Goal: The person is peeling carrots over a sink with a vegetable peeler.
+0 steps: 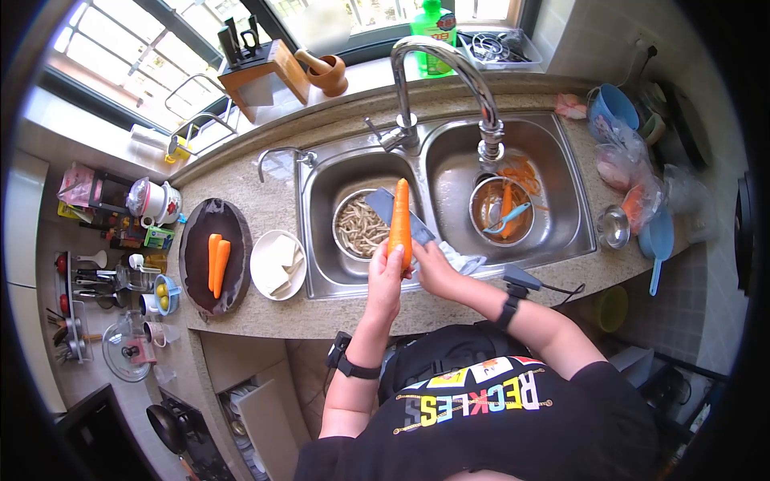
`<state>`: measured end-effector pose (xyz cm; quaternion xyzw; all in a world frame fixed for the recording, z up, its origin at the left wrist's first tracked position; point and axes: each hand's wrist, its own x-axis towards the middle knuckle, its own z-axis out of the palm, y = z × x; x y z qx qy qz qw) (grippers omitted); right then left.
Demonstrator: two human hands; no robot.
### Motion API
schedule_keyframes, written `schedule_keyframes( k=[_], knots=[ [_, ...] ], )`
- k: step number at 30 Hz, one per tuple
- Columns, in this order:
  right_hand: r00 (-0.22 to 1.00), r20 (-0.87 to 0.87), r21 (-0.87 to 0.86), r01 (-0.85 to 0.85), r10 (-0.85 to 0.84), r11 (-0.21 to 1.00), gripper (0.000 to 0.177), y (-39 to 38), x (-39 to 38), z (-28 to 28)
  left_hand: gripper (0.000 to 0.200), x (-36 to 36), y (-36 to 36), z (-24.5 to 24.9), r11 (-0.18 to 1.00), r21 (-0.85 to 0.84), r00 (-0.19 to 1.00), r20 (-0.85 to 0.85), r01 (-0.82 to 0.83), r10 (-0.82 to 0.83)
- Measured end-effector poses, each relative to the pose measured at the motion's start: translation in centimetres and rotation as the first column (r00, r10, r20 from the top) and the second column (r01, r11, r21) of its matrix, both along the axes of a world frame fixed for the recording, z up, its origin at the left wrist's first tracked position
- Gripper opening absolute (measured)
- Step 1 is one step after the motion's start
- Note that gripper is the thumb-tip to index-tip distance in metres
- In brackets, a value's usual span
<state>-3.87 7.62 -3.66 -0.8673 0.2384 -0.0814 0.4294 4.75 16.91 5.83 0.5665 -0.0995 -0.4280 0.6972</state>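
My left hand [385,280] is closed around the lower end of a peeled carrot [401,210], which points up and away from me over the sink divider. Close beside it, my right hand [435,271] grips a knife [420,231]; its wide grey blade passes behind the carrot, and the handle is mostly hidden. Under the blade, a metal bowl [338,240] of pale brown, slender pieces [361,224] sits in the left basin. In the right basin, another metal bowl [476,210] holds a carrot [507,200] and a light-blue peeler [509,218], with orange peelings [525,178] around its rim.
Left of the sink [308,200] are a white dish [265,295] with pale slabs and a dark board [204,295] bearing two carrots [218,266]. A tall faucet [441,42] arches over the basins. A white cloth [461,260] lies by the front rim.
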Motion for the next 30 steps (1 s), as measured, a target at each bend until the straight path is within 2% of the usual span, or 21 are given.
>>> schedule_keyframes(
  k=[2, 3, 5, 6, 7, 9, 11, 12, 13, 14, 16, 17, 18, 19, 21, 22, 23, 25, 26, 29, 30],
  knots=[
    [0.979, -0.064, -0.079, -0.198, 0.193, 0.977, 0.072, 0.8, 3.9, -2.3, 0.027, -0.1, 0.9, 0.1, 1.0, -0.019, 1.0, 0.017, 0.007, -0.007],
    [0.989, 0.135, -0.007, -0.06, 0.061, 0.998, 0.068, 1.3, 4.7, -4.8, 0.028, -0.1, 1.3, 0.1, 0.999, -0.038, 0.999, 0.032, 0.02, -0.019],
    [0.969, -0.116, 0.314, 0.245, -0.219, 0.917, 0.061, 2.4, 9.7, -10.0, 0.027, -0.1, 2.1, 0.6, 0.997, -0.025, 0.997, 0.004, 0.079, -0.079],
    [0.953, -0.299, 0.553, 0.21, -0.043, 0.806, 0.069, 1.6, 9.3, -3.4, 0.027, -0.2, 2.4, 0.5, 0.996, -0.019, 0.996, -0.002, 0.086, -0.087],
    [0.843, -0.346, 0.495, 0.536, -0.411, 0.684, 0.074, 2.4, 11.7, -6.4, 0.026, -0.2, 2.6, 0.3, 0.995, -0.014, 0.995, -0.008, 0.096, -0.096],
    [0.923, -0.273, 0.228, 0.336, -0.271, 0.914, 0.078, 2.2, 12.0, -10.5, 0.026, 0.2, 3.2, -0.3, 0.992, 0.006, 0.992, -0.016, 0.123, -0.123],
    [0.891, -0.302, 0.292, 0.425, -0.339, 0.857, 0.077, 2.4, 12.5, -11.6, 0.026, 0.4, 3.6, -0.6, 0.989, 0.011, 0.988, -0.044, 0.146, -0.146],
    [0.917, -0.303, 0.18, 0.323, -0.26, 0.929, 0.065, 2.3, 12.6, -12.3, 0.028, 0.7, 3.9, -0.8, 0.987, 0.022, 0.986, -0.055, 0.159, -0.158],
    [0.932, -0.313, 0.066, 0.21, -0.18, 0.975, 0.076, 2.2, 12.6, -12.8, 0.028, 0.9, 4.1, -0.9, 0.986, 0.024, 0.985, -0.059, 0.165, -0.163],
    [0.93, -0.316, 0.066, 0.217, -0.186, 0.974, 0.076, 2.2, 12.4, -13.3, 0.029, 1.1, 4.2, -0.9, 0.989, 0.043, 0.989, -0.053, 0.143, -0.14],
    [0.934, -0.291, 0.575, 0.344, -0.208, 0.742, 0.06, 2.0, 11.8, -12.6, 0.03, 1.5, 4.3, -0.9, 0.99, 0.057, 0.991, -0.048, 0.129, -0.126],
    [0.932, -0.29, 0.573, 0.35, -0.216, 0.741, 0.06, 1.9, 11.7, -12.1, 0.031, 1.7, 4.4, -1.0, 0.993, 0.056, 0.993, -0.053, 0.106, -0.103],
    [0.934, -0.277, 0.624, 0.354, -0.226, 0.697, 0.045, 2.0, 11.7, -11.5, 0.032, 2.0, 4.4, -1.1, 0.995, 0.056, 0.995, -0.056, 0.084, -0.081],
    [0.934, -0.266, 0.674, 0.356, -0.237, 0.648, 0.047, 2.1, 11.6, -10.9, 0.032, 2.3, 4.4, -1.2, 0.994, 0.056, 0.994, -0.056, 0.093, -0.09],
    [0.977, -0.141, 0.715, 0.214, -0.163, 0.665, 0.03, 1.7, 10.9, -8.6, 0.032, 2.7, 4.3, -1.5, 0.997, 0.057, 0.997, -0.057, 0.057, -0.054],
    [0.991, -0.031, 0.432, 0.129, -0.128, 0.892, 0.021, 1.8, 10.0, -6.4, 0.031, 2.9, 4.1, -1.6, 0.996, 0.073, 0.998, -0.043, 0.046, -0.043],
    [0.998, 0.064, 0.243, -0.039, 0.024, 0.969, 0.018, 1.4, 9.4, -5.3, 0.03, 3.0, 3.9, -1.5, 0.997, 0.076, 0.999, -0.046, 0.028, -0.024],
    [0.995, -0.068, 0.107, -0.062, 0.069, 0.992, 0.022, 0.3, 8.5, -5.3, 0.028, 3.1, 3.1, -1.5, 0.997, 0.067, 0.999, -0.027, 0.043, -0.041],
    [0.998, -0.064, 0.11, -0.018, 0.025, 0.994, 0.024, -0.5, 6.7, -4.9, 0.027, 3.0, 2.5, -1.5, 0.997, 0.054, 0.998, -0.032, 0.064, -0.062],
    [0.985, 0.01, 0.39, 0.157, -0.175, 0.907, 0.025, -4.5, 1.4, -1.1, 0.029, 2.0, 0.5, -1.3, 0.989, 0.03, 0.987, -0.071, 0.143, -0.141],
    [0.976, -0.046, 0.345, 0.216, -0.213, 0.914, 0.024, -6.4, -0.7, 0.5, 0.029, 1.5, -0.2, -1.4, 0.988, 0.028, 0.985, -0.077, 0.154, -0.151]
  ],
)
